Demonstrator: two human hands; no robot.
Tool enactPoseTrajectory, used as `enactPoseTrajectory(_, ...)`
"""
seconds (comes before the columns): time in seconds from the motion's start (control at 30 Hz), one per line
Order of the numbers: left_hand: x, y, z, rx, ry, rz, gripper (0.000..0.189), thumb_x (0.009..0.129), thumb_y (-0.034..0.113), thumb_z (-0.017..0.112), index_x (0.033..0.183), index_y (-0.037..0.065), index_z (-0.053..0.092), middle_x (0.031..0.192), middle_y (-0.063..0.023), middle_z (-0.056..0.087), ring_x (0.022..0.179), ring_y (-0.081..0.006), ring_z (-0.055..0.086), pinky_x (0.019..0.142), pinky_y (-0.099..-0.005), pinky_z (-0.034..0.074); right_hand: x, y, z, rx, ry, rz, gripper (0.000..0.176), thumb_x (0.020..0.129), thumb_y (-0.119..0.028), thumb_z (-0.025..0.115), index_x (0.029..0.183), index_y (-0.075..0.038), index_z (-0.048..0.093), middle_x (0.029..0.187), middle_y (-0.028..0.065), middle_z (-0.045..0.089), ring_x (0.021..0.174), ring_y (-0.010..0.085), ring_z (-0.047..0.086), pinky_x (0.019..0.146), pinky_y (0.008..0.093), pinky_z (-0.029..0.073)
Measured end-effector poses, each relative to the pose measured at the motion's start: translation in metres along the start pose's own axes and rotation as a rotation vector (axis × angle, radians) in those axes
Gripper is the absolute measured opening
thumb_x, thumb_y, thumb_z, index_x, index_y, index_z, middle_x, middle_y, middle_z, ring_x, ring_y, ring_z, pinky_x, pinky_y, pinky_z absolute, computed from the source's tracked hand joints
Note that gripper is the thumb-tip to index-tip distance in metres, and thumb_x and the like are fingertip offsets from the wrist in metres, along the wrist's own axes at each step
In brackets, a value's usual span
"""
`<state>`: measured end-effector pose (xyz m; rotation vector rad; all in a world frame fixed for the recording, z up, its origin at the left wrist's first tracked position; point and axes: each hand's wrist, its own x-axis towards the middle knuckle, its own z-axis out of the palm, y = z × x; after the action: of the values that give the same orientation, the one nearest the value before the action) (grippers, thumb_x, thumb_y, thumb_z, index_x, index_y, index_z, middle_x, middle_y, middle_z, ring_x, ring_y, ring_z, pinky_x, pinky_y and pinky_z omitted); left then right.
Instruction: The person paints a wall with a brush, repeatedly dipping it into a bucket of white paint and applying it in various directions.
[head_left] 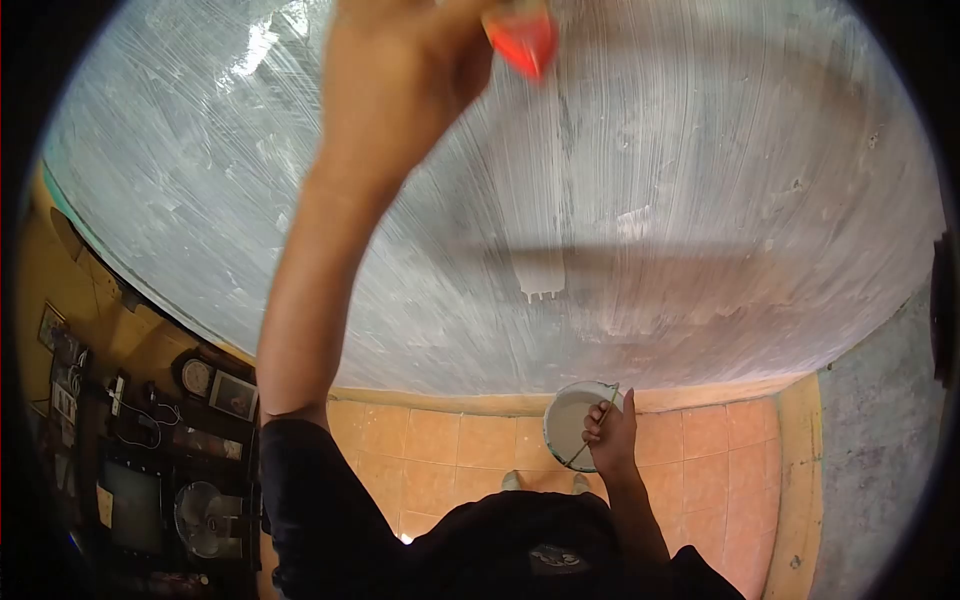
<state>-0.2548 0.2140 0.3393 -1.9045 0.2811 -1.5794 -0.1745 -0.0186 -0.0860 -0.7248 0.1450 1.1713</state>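
My left hand (pixel 405 75) is raised at the top of the view, closed around a paintbrush (pixel 525 42). Only the brush's bright red part shows; its bristles are cut off by the frame edge. Ahead of me stands a wall (pixel 450 270) streaked with whitish paint over grey, with a wet white patch (pixel 541 275) dripping at its lower end. Down by my waist, my right hand (pixel 614 438) grips the thin handle of a bucket (pixel 552 432), which holds pale liquid paint. The bucket hangs close to the wall's foot.
Orange floor tiles (pixel 435 440) lie below, with my feet (pixel 512 481) on them. On the left, dark shelving carries a fan (pixel 207 520), a round clock (pixel 195 377), a framed picture (pixel 233 396) and cables. At right, a yellowish edge strip (pixel 797 480) borders another grey surface.
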Motion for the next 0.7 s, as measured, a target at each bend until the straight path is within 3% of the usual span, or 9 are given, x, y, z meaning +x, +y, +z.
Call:
enactPoseTrajectory(0.03,-0.026,0.001,0.002,0.006,-0.127,0.000,0.037,0.073,-0.001,0.077,0.108,0.011,0.071,0.112,-0.0047,0.070,0.097,-0.0229,0.067,0.082,-0.0351,0.052,-0.001,-0.003,-0.002,0.001,0.000,-0.007,0.055,0.100,-0.068,0.035,0.087,-0.016,0.048,0.075,-0.0010,0.046,0.056,0.0106,0.040,0.050,0.0235,0.032)
enactPoseTrajectory(0.1,-0.071,0.030,0.015,0.094,-0.197,0.008,0.041,0.072,0.006,0.078,0.112,0.015,0.073,0.121,-0.0028,0.066,0.101,-0.0227,0.064,0.078,-0.0351,0.048,-0.003,-0.009,-0.007,-0.007,0.013,-0.007,0.055,0.100,-0.068,0.034,0.087,-0.016,0.048,0.075,-0.0012,0.046,0.055,0.0104,0.039,0.050,0.0234,0.032)
enactPoseTrajectory(0.17,-0.124,0.063,0.031,0.097,-0.101,0.016,0.026,0.081,0.014,0.070,0.106,0.020,0.069,0.115,0.0002,0.066,0.099,-0.0225,0.061,0.067,-0.0339,0.045,-0.007,-0.017,-0.011,-0.018,0.032,-0.005,0.054,0.100,-0.067,0.034,0.087,-0.016,0.047,0.075,-0.0014,0.046,0.055,0.0103,0.039,0.050,0.0233,0.032)
enactPoseTrajectory(0.3,-0.230,0.152,0.031,0.007,-0.303,-0.055,0.033,0.086,0.017,0.064,0.119,0.020,0.068,0.126,-0.0024,0.060,0.107,-0.0244,0.057,0.074,-0.0362,0.048,-0.009,-0.031,-0.019,-0.062,0.097,-0.006,0.054,0.100,-0.067,0.035,0.086,-0.016,0.046,0.074,-0.0015,0.046,0.055,0.0100,0.037,0.049,0.0234,0.031)
enactPoseTrajectory(0.4,-0.305,0.220,0.032,-0.081,-0.363,-0.146,0.042,0.086,0.016,0.063,0.128,0.020,0.066,0.126,-0.0037,0.058,0.111,-0.0250,0.055,0.078,-0.0389,0.048,-0.007,-0.041,-0.032,-0.089,0.084,-0.008,0.054,0.099,-0.067,0.035,0.086,-0.016,0.046,0.074,-0.0015,0.045,0.055,0.0100,0.037,0.048,0.0236,0.030)
enactPoseTrajectory(0.47,-0.345,0.262,0.028,-0.206,-0.536,-0.266,0.049,0.083,0.019,0.064,0.132,0.019,0.064,0.122,-0.0045,0.059,0.110,-0.0258,0.054,0.082,-0.0416,0.048,-0.010,-0.044,-0.035,-0.105,0.085,0.002,0.053,0.099,-0.067,0.035,0.087,-0.017,0.046,0.074,-0.0015,0.045,0.054,0.0101,0.037,0.048,0.0237,0.030)
enactPoseTrajectory(0.7,-0.426,0.357,0.026,-0.368,-0.580,-0.480,0.053,0.080,0.022,0.064,0.133,0.017,0.063,0.124,-0.0073,0.060,0.111,-0.0287,0.056,0.086,-0.0434,0.048,-0.018,-0.063,-0.045,-0.101,0.161,-0.012,0.053,0.100,-0.066,0.036,0.086,-0.015,0.045,0.072,0.0000,0.045,0.052,0.0109,0.038,0.045,0.0228,0.030)
